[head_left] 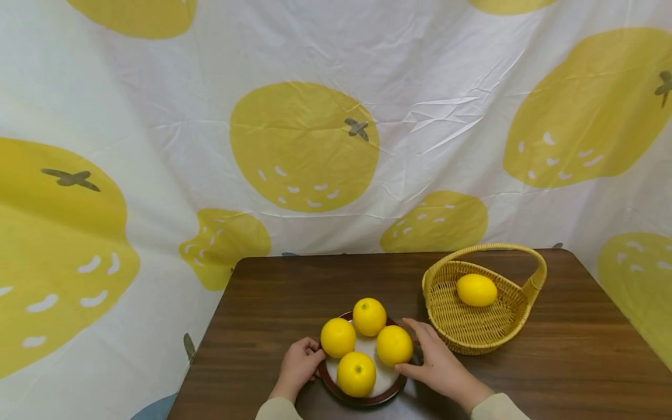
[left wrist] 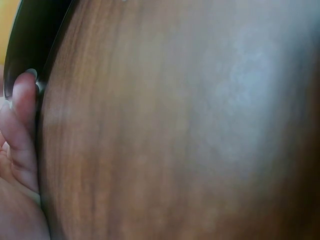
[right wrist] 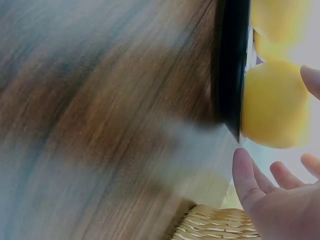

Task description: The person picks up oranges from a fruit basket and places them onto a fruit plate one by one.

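Note:
A round plate (head_left: 363,402) with a dark red-brown rim and pale inside sits near the table's front. On it lie several round yellow fruits, one at the front (head_left: 356,374). My left hand (head_left: 299,366) grips the plate's left rim, thumb above; in the left wrist view its curled fingers (left wrist: 22,97) are against the dark plate side. On the right, my right hand (head_left: 438,364) spreads its thumb and fingers around the rightmost yellow fruit (head_left: 395,346). In the right wrist view, fingertips (right wrist: 241,159) stand apart from that fruit (right wrist: 275,105); thumb contact is unclear.
A handled wicker basket (head_left: 462,332) stands right of the plate, close to my right hand, with a yellow lemon (head_left: 476,290) inside. Brown wooden table (head_left: 283,291) underneath. Behind it hangs a white cloth (head_left: 409,146) printed with yellow fruit.

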A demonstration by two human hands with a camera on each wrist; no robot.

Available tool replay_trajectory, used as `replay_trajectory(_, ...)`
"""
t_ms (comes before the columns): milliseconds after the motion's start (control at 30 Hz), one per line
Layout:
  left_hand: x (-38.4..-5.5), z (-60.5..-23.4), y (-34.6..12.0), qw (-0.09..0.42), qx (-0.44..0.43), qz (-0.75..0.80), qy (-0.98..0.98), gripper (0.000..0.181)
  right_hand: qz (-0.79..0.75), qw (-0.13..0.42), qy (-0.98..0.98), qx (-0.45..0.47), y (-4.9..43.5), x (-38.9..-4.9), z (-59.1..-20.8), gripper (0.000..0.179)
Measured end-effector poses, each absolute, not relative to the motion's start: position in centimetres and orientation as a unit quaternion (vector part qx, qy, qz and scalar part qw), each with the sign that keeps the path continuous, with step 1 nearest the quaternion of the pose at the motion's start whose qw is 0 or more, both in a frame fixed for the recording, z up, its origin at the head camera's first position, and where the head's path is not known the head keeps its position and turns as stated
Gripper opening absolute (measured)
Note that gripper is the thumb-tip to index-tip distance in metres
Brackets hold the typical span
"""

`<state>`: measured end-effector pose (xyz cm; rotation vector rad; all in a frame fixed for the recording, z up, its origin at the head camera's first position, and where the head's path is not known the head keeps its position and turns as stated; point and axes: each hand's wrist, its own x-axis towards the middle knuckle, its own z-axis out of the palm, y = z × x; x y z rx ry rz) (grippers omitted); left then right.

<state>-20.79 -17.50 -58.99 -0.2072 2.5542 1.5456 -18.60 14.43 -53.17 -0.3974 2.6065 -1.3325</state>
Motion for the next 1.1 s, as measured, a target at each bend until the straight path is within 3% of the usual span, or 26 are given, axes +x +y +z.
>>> replay_trajectory(600, -20.7, -58.9, -17.5, 0.07, -0.066, 0.517, 0.851, 0.021, -0.434, 0.083, 0.889, -0.125, 14.6, -18.5, -52.2, 0.092)
replay_trajectory(1100, -20.7, -59.0, -17.5, 0.075, -0.067, 0.518, 0.849, 0.021, -0.42, 0.08, 0.894, -0.131, 15.5, -18.5, -51.0, 0.079)
